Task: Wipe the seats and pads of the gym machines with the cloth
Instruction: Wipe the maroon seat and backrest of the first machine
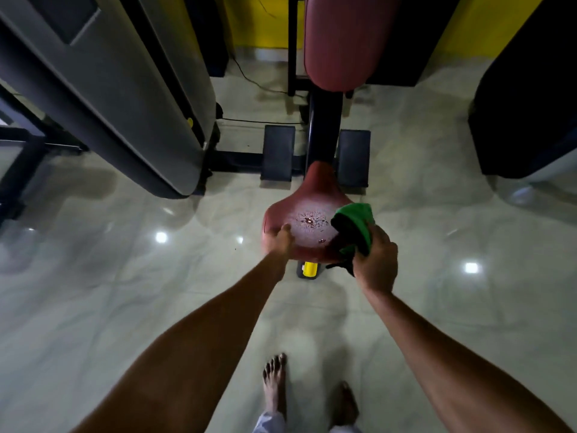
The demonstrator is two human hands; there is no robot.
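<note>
No legible writing anywhere in view.
A small yellow sticker [189, 121] sits low on the grey machine cover [125, 104], but it is too small and blurred to read. The dark panel [67, 17] set near the top of that cover shows no marking that can be made out.

We see the left forearm [193, 339] and the right forearm [452, 354] bare all the way to the left hand [281, 242] and the right hand [376, 264]. The left foot [274, 382] and the right foot [346, 404] are bare too. At the ankles we make out pale, whitish trouser hems [268, 423].
</note>
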